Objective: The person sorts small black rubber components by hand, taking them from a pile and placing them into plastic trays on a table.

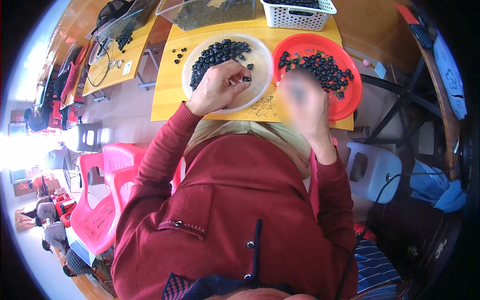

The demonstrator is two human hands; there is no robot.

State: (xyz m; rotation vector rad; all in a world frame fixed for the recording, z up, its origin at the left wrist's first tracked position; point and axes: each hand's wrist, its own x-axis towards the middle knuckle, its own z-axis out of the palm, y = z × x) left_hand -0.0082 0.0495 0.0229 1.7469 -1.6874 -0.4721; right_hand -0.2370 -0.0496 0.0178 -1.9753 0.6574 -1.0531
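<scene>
My left hand [220, 87] is over a clear round tray [258, 92], its thumb and forefinger closed on a small dark round piece [246, 79]. Many more blue-black round pieces [220, 52], much like blueberries, lie heaped in that tray, mostly toward its far left. My right hand [306, 105] is raised over the near left edge of a red round tray [350, 102]. A blur covers its fingers, so what they hold, if anything, is hidden. Dark round pieces [325, 70] are spread across the red tray, with a few greenish bits among them.
Several loose dark pieces [177, 55] lie on the yellow table [170, 95], left of the clear tray. Fine crumbs [265, 106] dot its near edge. Behind stand a clear bin [212, 17] and a white perforated basket [295, 17], both with dark pieces. Pink chairs [107, 200] stand at left.
</scene>
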